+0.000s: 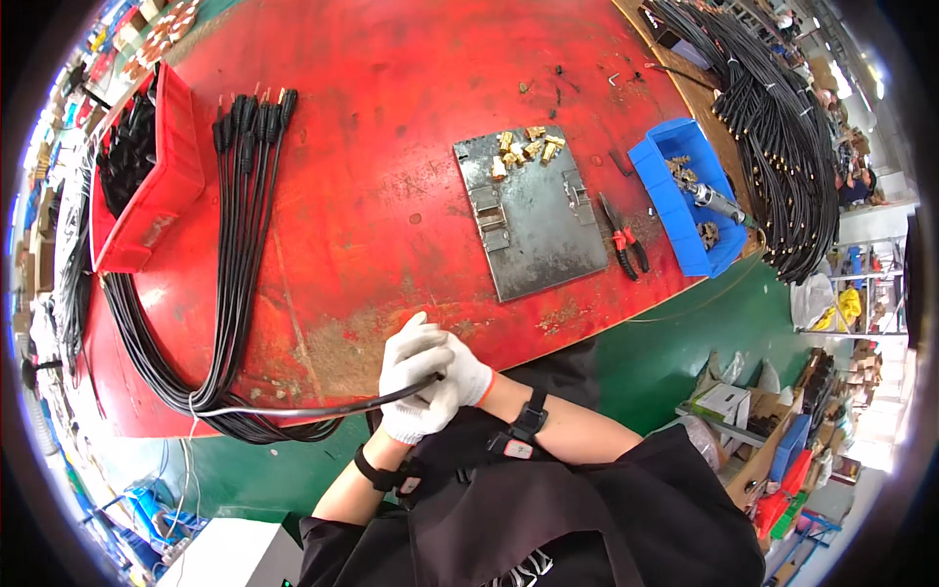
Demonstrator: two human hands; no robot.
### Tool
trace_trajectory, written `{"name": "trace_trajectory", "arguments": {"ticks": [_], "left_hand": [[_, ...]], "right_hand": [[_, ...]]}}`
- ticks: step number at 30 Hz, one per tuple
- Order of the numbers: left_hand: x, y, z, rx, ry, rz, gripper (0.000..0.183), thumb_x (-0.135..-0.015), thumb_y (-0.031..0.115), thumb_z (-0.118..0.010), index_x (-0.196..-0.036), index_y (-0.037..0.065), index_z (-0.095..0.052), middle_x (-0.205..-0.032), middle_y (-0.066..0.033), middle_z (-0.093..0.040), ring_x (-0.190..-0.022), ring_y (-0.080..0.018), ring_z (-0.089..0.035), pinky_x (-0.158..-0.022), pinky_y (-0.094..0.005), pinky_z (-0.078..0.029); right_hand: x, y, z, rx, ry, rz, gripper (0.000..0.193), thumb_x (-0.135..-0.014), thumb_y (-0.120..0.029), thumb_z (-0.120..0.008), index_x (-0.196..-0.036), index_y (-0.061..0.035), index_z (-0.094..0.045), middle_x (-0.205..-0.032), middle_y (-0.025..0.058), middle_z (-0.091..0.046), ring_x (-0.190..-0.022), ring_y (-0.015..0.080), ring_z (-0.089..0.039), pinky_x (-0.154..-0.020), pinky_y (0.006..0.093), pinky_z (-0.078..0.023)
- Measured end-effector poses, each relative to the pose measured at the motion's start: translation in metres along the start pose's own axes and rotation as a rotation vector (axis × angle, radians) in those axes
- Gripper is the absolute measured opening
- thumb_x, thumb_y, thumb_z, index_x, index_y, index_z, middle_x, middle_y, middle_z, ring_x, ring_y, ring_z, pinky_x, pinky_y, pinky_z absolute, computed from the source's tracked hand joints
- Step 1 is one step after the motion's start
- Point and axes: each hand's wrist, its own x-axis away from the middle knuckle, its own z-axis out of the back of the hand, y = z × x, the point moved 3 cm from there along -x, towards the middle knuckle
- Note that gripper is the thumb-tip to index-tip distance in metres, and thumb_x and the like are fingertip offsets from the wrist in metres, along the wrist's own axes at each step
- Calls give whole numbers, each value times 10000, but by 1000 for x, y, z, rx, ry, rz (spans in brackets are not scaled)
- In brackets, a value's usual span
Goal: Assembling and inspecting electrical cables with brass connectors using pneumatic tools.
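Both my hands wear white knit gloves and are pressed together at the table's near edge. My left hand (406,377) is closed, with a black cable (357,404) running across it from the left. My right hand (469,374) is closed against the left one, its fingers folded in. Between the gloves the cable's end is hidden, so what the right fingers grip does not show. This cable comes from a tied bundle of black cables (230,264), bent in a loop on the left of the red table (391,196).
A red bin of black parts (161,201) stands at the left. Right of the middle lies a metal plate fixture (548,245) with several brass fittings (509,157). Red-handled pliers (624,245) lie beside a blue bin (690,249). More black cables (773,137) hang at the far right.
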Motion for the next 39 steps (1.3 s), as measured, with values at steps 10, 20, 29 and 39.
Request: {"name": "trace_trajectory", "arguments": {"ticks": [10, 20, 29, 39], "left_hand": [[16, -23, -6, 217, 197, -18, 250, -902, 140, -692, -1138, 57, -682, -1215, -230, -680, -1169, -388, -661, -1035, -522, -538], [24, -31, 3, 227, 180, 408, 321, -932, 223, -682, -1187, 31, -711, -1267, -178, -668, -1141, -332, -660, -968, -428, -542], [20, 73, 164, 221, -209, 719, 465, -1122, 354, -434, -1036, 16, -742, -847, -65, -736, -832, -190, -692, -759, -352, -537], [46, 70, 257, -967, -852, 1100, 712, -872, 744, -645, -990, 62, -815, -980, -223, -778, -984, -413, -755, -876, -468, -603]], "right_hand": [[-7, -22, 1, 716, 90, 344, 245, -836, -227, -764, -1061, -144, -714, -993, 84, -719, -944, 310, -736, -798, 433, -591], [-29, -18, 1, 403, -12, 84, 85, -874, -221, -723, -953, -188, -718, -913, 63, -732, -896, 268, -736, -770, 407, -585], [-9, -108, 34, 673, -278, 42, 337, -876, -208, -900, -1126, -74, -718, -1082, 86, -726, -973, 194, -731, -849, 353, -591], [14, -130, 215, 301, 514, 12, 61, -1024, -67, -679, -1039, -27, -721, -869, 20, -722, -764, 91, -657, -716, 269, -537]]}}
